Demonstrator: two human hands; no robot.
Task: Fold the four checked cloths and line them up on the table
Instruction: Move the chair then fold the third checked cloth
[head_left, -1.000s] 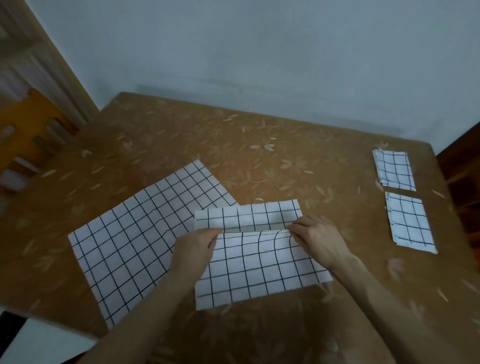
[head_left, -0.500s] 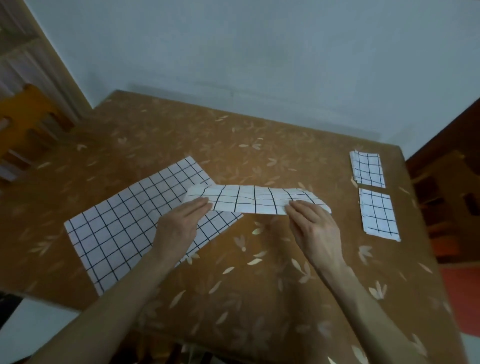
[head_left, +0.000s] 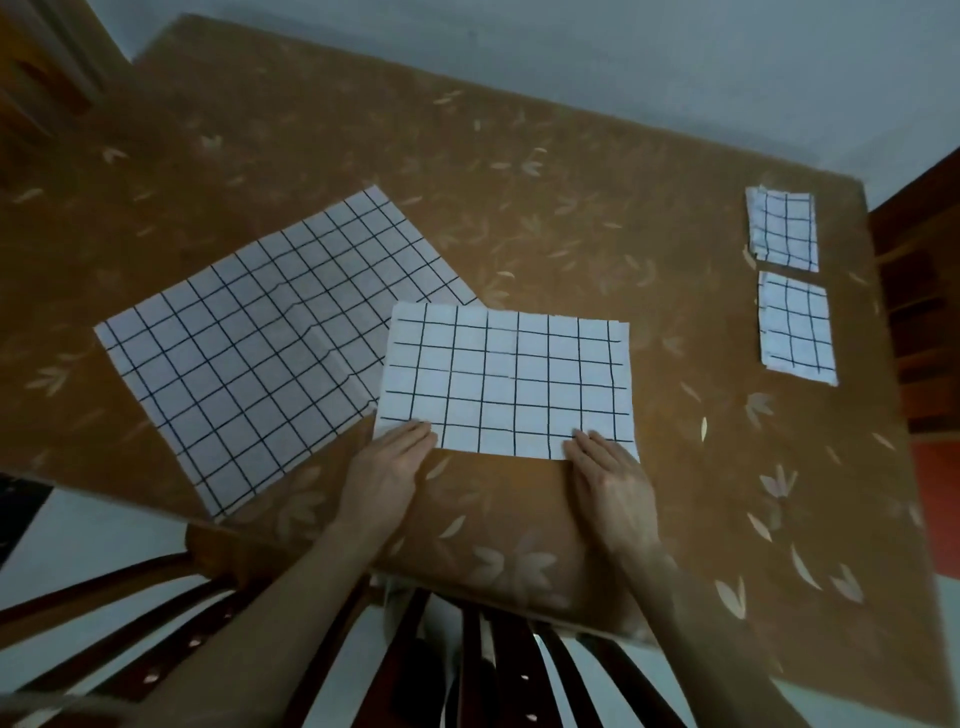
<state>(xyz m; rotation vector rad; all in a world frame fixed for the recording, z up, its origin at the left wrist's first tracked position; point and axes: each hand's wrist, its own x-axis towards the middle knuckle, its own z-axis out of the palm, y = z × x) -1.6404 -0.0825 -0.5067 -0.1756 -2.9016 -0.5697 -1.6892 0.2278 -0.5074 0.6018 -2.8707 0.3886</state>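
A white cloth with a black check (head_left: 506, 382), folded in half, lies flat on the table in front of me. My left hand (head_left: 389, 467) rests with straight fingers on its near left corner. My right hand (head_left: 608, 475) lies flat on its near right corner. Left of it an unfolded checked cloth (head_left: 260, 358) is spread out, its right edge tucked under the folded one. Two small folded checked cloths sit at the far right, one (head_left: 782, 228) behind the other (head_left: 797, 327).
The table wears a brown cloth with pale leaf prints (head_left: 545, 208). Its near edge runs just below my hands. Dark wooden chair slats (head_left: 498, 670) show under that edge. A wooden unit (head_left: 919, 322) stands right of the table, and a grey wall runs behind.
The cloth was a narrow strip held up between both hands half a second ago. Now it lies flat as a wider rectangle, both hands at its near edge. The view has tilted down.
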